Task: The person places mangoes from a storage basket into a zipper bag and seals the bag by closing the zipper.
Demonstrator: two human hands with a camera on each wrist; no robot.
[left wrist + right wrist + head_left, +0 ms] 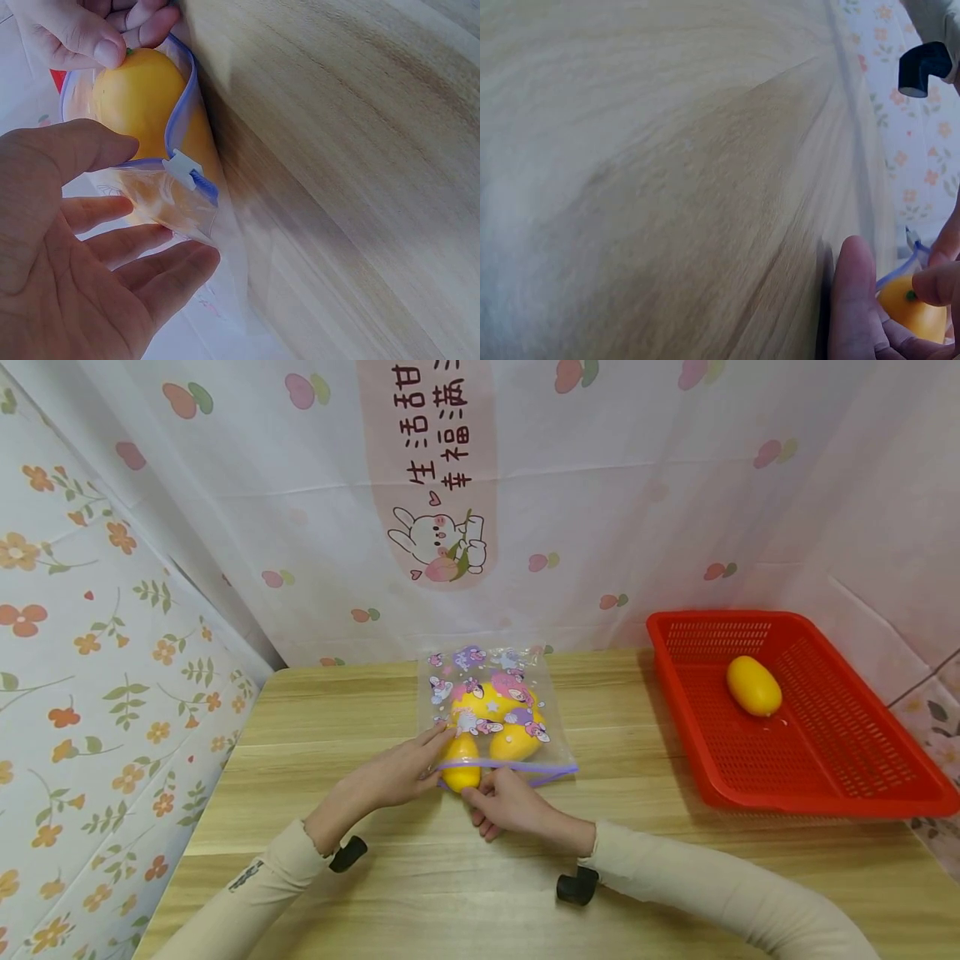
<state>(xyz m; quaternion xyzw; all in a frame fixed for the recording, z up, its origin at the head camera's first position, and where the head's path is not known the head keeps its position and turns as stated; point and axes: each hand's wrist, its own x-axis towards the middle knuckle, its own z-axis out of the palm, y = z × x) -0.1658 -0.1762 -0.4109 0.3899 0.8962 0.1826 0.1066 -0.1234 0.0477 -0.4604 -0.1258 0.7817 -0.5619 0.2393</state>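
In the middle of the frame, the right hand (513,804) pinches a yellow fruit (461,779) at the mouth of the bag (472,657), the left hand (405,772) touches the bag with loose fingers, and this tucking-in step likely needs a gentle push inward.

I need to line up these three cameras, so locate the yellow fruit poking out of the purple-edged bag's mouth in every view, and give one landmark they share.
Head: the yellow fruit is below centre, slightly left of the middle.
Left wrist: upper left.
Right wrist: near the lower right corner, partly hidden.
Shared landmark: the purple zip edge, beside the fruit in all three.
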